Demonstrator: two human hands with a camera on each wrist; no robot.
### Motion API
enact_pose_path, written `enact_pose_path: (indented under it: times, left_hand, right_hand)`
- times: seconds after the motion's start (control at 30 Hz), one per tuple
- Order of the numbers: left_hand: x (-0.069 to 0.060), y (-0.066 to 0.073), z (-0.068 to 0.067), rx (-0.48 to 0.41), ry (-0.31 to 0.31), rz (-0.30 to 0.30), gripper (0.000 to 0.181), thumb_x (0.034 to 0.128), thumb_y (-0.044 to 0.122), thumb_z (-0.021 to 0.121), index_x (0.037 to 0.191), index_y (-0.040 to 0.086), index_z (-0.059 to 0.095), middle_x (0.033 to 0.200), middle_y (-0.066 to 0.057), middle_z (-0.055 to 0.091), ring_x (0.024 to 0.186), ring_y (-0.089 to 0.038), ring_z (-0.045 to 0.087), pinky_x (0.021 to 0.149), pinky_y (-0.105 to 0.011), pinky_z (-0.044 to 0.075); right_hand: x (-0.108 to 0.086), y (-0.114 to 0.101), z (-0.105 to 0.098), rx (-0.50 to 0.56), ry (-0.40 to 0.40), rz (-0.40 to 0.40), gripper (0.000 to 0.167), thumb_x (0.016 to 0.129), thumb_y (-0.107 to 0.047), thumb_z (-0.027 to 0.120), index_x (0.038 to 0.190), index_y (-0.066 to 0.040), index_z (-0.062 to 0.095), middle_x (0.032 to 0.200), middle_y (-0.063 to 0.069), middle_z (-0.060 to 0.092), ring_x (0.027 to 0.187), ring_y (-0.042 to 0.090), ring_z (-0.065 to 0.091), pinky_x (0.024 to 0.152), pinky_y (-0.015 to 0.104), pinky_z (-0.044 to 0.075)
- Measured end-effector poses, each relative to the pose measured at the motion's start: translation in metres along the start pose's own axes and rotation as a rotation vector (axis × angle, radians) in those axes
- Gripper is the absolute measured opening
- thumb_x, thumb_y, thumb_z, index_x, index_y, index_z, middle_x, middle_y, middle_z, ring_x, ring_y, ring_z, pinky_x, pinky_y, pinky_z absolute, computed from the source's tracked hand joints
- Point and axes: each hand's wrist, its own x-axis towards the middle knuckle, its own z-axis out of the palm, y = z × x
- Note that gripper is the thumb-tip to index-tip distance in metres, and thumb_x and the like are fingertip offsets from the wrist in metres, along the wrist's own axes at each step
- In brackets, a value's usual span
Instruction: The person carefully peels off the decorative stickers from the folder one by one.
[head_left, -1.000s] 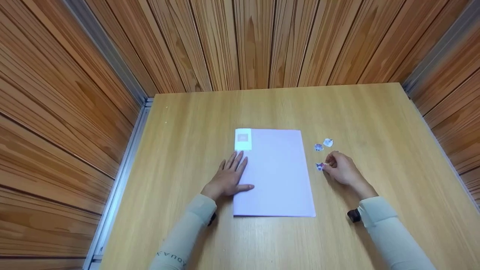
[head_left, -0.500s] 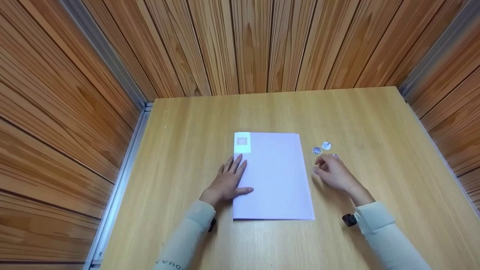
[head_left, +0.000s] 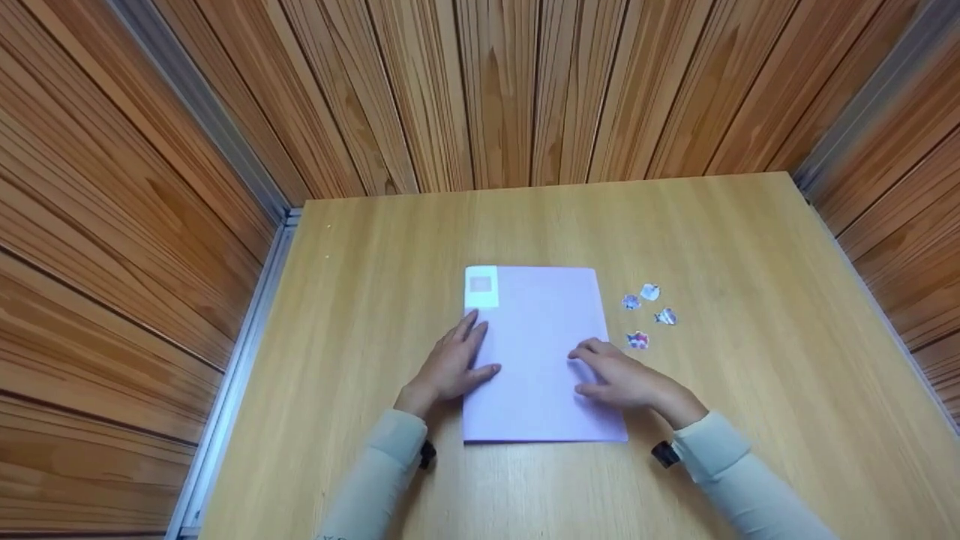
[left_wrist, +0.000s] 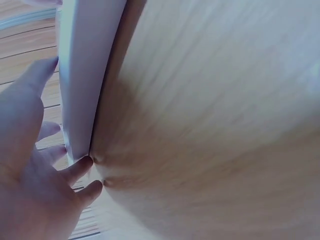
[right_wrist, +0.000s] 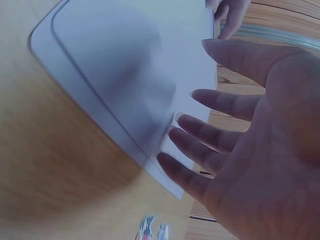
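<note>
A lilac folder [head_left: 536, 322] with a white label [head_left: 481, 286] at its far left corner lies flat on the table. My left hand [head_left: 450, 364] rests along the folder's left edge, fingers spread; in the left wrist view, two fingertips touch the wood beside the spine [left_wrist: 87, 75]. Over the folder's right part, my right hand [head_left: 619, 375] has its fingers apart and holds nothing. The right wrist view shows that hand [right_wrist: 265, 145] above the cover [right_wrist: 115, 60], casting a shadow. Right of the folder lie several small colourful stickers or cut-outs [head_left: 637, 340].
The wooden table [head_left: 375, 300] is bounded by plank walls [head_left: 510, 90] at the back and both sides. A metal rail [head_left: 232, 390] runs along its left edge. Tiny white specks [head_left: 328, 256] lie near the far left corner.
My right hand has let go of a small sticker beside the others and moved left over the folder, its fingers spreading. The left hand stays at the folder's left edge.
</note>
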Motion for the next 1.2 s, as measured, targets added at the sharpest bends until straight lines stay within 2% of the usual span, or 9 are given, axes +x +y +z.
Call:
enact_pose_path:
  times: [0.13, 0.33, 0.53, 0.7, 0.83, 1.0, 1.2]
  left_hand:
    - [0.000, 0.000, 0.002, -0.034, 0.038, -0.030, 0.080, 0.0984, 0.050, 0.064, 0.163, 0.018, 0.030, 0.173, -0.003, 0.008, 0.158, -0.030, 0.014, 0.124, -0.052, 0.021]
    - [0.002, 0.002, 0.001, -0.071, 0.092, -0.036, 0.078, 0.0981, 0.043, 0.067, 0.162, 0.015, 0.032, 0.172, -0.007, 0.015, 0.156, -0.033, 0.020, 0.123, -0.052, 0.026]
    - [0.003, 0.005, 0.003, -0.200, 0.149, -0.102, 0.087, 0.0975, 0.033, 0.071, 0.165, 0.013, 0.019, 0.171, -0.011, 0.015, 0.156, -0.032, 0.019, 0.124, -0.048, 0.024]
    - [0.003, 0.011, 0.001, -0.313, 0.195, -0.149, 0.090, 0.0949, 0.019, 0.074, 0.164, 0.006, 0.017, 0.163, -0.018, 0.029, 0.150, -0.034, 0.034, 0.122, -0.045, 0.029]
    - [0.001, 0.016, -0.002, -0.355, 0.181, -0.213, 0.087, 0.0937, 0.016, 0.075, 0.161, 0.003, 0.022, 0.153, -0.021, 0.041, 0.144, -0.037, 0.043, 0.119, -0.047, 0.034]
    - [-0.001, 0.021, -0.007, -0.392, 0.139, -0.281, 0.084, 0.0937, 0.020, 0.075, 0.159, -0.001, 0.026, 0.150, -0.023, 0.045, 0.141, -0.038, 0.045, 0.118, -0.050, 0.035]
    - [0.001, 0.023, -0.014, -0.461, 0.085, -0.379, 0.068, 0.0950, 0.025, 0.073, 0.150, -0.003, 0.042, 0.145, -0.024, 0.053, 0.133, -0.038, 0.053, 0.113, -0.053, 0.042]
  right_hand:
    - [0.004, -0.001, 0.004, -0.025, 0.000, 0.003, 0.053, 0.097, -0.022, 0.071, 0.144, -0.004, 0.055, 0.150, 0.017, 0.047, 0.143, 0.039, 0.041, 0.115, 0.056, 0.038]
    - [0.006, 0.000, 0.007, -0.070, 0.034, -0.009, 0.050, 0.097, -0.022, 0.071, 0.142, -0.004, 0.057, 0.150, 0.016, 0.048, 0.141, 0.040, 0.043, 0.112, 0.057, 0.040]
    - [0.004, 0.003, 0.008, -0.155, 0.017, -0.021, 0.060, 0.097, -0.021, 0.070, 0.150, -0.004, 0.049, 0.162, 0.019, 0.035, 0.149, 0.045, 0.029, 0.118, 0.064, 0.028]
    - [0.002, 0.004, 0.011, -0.189, -0.036, -0.025, 0.069, 0.099, -0.023, 0.067, 0.158, -0.002, 0.036, 0.168, 0.021, 0.021, 0.153, 0.050, 0.013, 0.121, 0.064, 0.018]
    - [0.001, 0.004, 0.016, -0.192, -0.067, -0.016, 0.071, 0.103, -0.028, 0.062, 0.161, -0.004, 0.029, 0.170, 0.019, 0.013, 0.154, 0.049, 0.006, 0.122, 0.063, 0.016]
    - [0.001, 0.002, 0.019, -0.230, -0.078, -0.018, 0.071, 0.105, -0.033, 0.057, 0.162, -0.004, 0.025, 0.171, 0.019, 0.009, 0.154, 0.049, 0.002, 0.123, 0.062, 0.013]
    - [0.001, -0.004, 0.020, -0.256, -0.080, -0.012, 0.073, 0.105, -0.038, 0.055, 0.162, -0.004, 0.023, 0.170, 0.021, 0.007, 0.154, 0.051, 0.002, 0.124, 0.062, 0.009]
